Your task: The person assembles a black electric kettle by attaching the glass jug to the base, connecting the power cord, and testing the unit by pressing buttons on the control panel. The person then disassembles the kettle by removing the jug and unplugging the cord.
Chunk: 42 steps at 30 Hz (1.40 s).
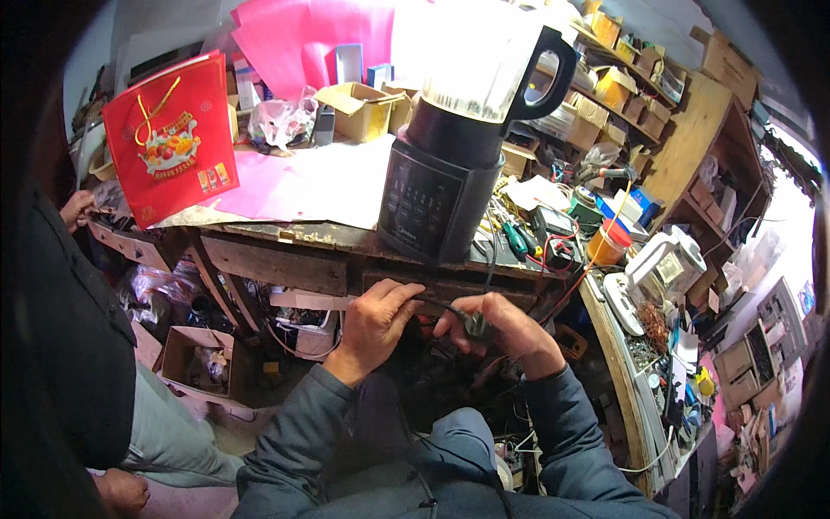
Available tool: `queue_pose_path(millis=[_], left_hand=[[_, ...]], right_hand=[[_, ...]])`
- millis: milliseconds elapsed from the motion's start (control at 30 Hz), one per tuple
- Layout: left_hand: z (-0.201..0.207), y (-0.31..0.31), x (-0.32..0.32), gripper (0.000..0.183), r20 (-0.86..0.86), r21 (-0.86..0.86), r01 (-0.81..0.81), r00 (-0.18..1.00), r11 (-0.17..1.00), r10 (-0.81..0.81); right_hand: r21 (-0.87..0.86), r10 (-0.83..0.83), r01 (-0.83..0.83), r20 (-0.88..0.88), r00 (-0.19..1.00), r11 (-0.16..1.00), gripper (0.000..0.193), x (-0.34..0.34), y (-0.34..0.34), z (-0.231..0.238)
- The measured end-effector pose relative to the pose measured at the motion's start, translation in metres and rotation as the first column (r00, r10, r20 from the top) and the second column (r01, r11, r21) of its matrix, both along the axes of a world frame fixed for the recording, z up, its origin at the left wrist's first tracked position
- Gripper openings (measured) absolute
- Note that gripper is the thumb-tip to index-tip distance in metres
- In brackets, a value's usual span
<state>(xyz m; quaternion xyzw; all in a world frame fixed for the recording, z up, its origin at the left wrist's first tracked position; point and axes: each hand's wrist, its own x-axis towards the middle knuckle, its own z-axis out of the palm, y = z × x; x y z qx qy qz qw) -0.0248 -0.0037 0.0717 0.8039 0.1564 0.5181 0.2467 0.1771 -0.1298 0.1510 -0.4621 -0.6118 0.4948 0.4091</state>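
A black blender base (437,195) stands at the front edge of the workbench, with a clear jar (462,73) and its black handle on top. Below that edge, over my lap, a thin black cord (443,304) runs between my two hands. My left hand (376,329) pinches one part of it between thumb and fingers. The fingers of my right hand (512,332) curl around the cord farther right, by a small greyish end that I cannot make out clearly. More dark cord hangs over the bench edge just above my right hand.
A red gift bag (173,143) and an open cardboard box (356,112) stand on the bench to the left. Beside the blender lie green-handled screwdrivers (517,240) and a multimeter (553,227). Another person (78,337) stands close at left. A cluttered side bench (609,363) curves along my right.
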Motion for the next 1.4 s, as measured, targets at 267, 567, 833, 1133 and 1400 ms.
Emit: queue_pose_path(millis=[267,567,833,1133,1400], left_hand=[[-0.012,0.017,0.000,0.017,0.351,-0.570,0.240,0.936,0.785,-0.032],[0.017,0.046,-0.026,0.019,0.750,-0.627,0.688,0.660,0.366,0.046],[0.026,0.070,-0.056,0.020,0.796,-0.605,0.758,0.575,0.245,0.189],[-0.009,0.078,-0.070,0.018,0.819,-0.570,0.799,0.534,0.190,0.211],[-0.039,0.050,-0.067,0.023,0.759,-0.651,0.733,0.624,0.197,0.186]], right_hand=[[0.259,-0.536,0.512,0.030,0.844,0.819,0.030,0.048,0.030,0.017],[0.539,-0.733,0.617,-0.001,0.681,0.573,0.041,0.080,0.059,0.099],[0.860,-0.879,0.415,0.073,0.472,0.295,0.065,0.066,0.092,0.189],[0.466,-0.753,0.684,-0.056,0.655,0.561,0.095,0.106,0.107,0.062],[0.396,-0.645,0.596,-0.012,0.764,0.698,0.088,0.071,0.099,-0.001]])
